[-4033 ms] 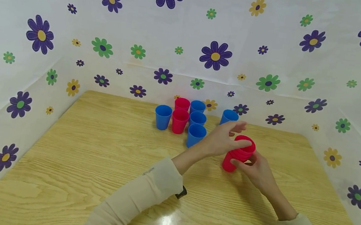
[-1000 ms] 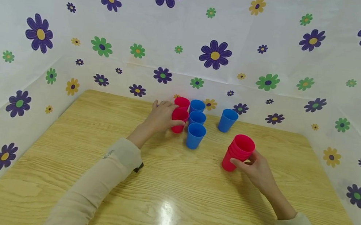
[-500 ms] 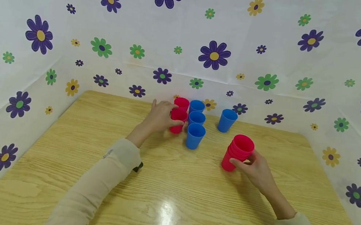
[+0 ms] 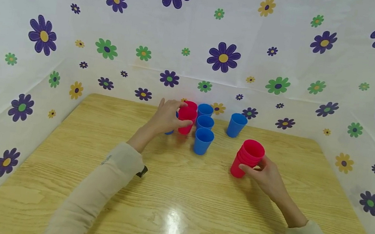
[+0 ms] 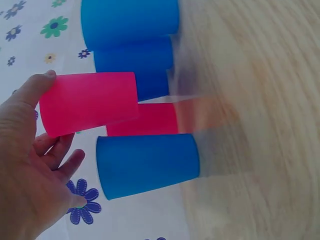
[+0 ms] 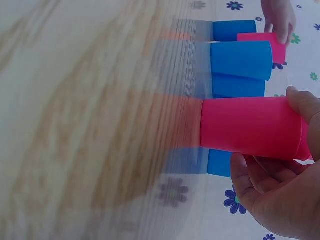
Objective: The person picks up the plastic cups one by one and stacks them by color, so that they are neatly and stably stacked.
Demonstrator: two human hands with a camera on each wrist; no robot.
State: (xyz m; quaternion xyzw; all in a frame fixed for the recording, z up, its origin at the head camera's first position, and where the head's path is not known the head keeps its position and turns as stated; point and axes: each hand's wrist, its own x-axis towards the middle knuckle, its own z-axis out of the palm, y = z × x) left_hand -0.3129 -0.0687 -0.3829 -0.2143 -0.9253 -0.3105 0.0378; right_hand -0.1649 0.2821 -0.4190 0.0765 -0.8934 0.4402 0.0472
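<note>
My left hand (image 4: 166, 119) pinches a red plastic cup (image 4: 185, 127) at its rim, thumb on one side and fingers on the other. In the left wrist view that held cup (image 5: 90, 102) is lifted above the table. Another red cup (image 5: 150, 120) stands behind it, and a blue cup (image 5: 147, 166) stands beside it, partly hidden by the hand in the head view. Farther right, my right hand (image 4: 269, 178) grips a stack of nested red cups (image 4: 241, 167), its thumb across the near side. The stack's base is on the table in the right wrist view.
Three blue cups (image 4: 202, 144) form a row right of the held cup. A lone blue cup (image 4: 236, 126) stands behind the red stack. A white flowered cloth (image 4: 132, 56) hangs along the back and sides of the wooden table (image 4: 123, 202).
My left hand went from the red stack to the red cup on the left and has just raised it. The right hand stays on the stack.
</note>
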